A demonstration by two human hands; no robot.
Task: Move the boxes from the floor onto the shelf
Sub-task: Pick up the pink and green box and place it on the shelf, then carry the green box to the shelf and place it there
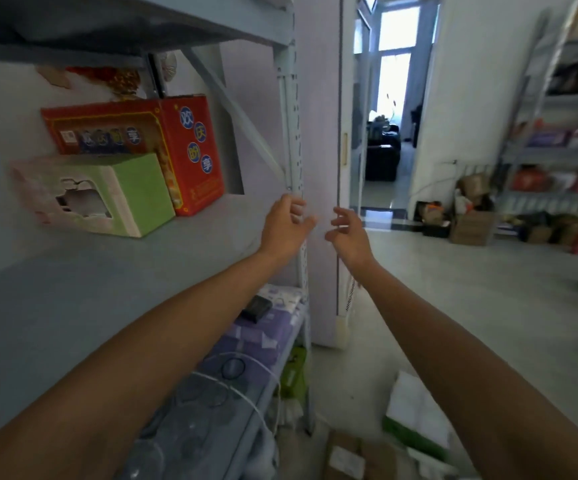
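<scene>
Our forearms point(149, 368) stretch forward from the bottom edge, and both hands hold nothing. The left hand point(286, 226) hangs with loose fingers in front of the shelf post point(294, 133); the right hand point(348, 233) is just beside it, fingers spread and relaxed. On the shelf point(107, 278) a green box point(135, 192) stands touching a red box point(190, 150). Down on the floor lie a white-and-green box point(415, 417) and a brown carton point(353, 459).

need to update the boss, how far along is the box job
Done: a red box and a green box stand on the shelf. In hand: nothing; the left hand and right hand are empty, fingers loose. Left: a white box and a brown carton lie on the floor.
</scene>
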